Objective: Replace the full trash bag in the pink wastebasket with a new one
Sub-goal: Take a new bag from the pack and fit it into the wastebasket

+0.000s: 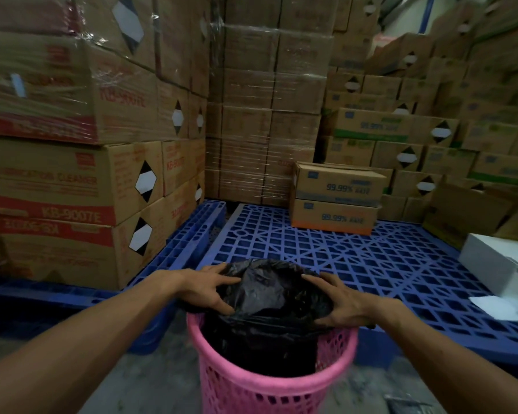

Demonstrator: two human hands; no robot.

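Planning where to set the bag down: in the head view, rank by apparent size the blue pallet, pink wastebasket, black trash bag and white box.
1. blue pallet
2. pink wastebasket
3. black trash bag, unsure against the nearer wastebasket
4. white box, partly cut off

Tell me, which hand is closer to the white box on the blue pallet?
The right hand. It grips the black bag on the side toward the white box; the left hand grips the bag's opposite side, farther from it.
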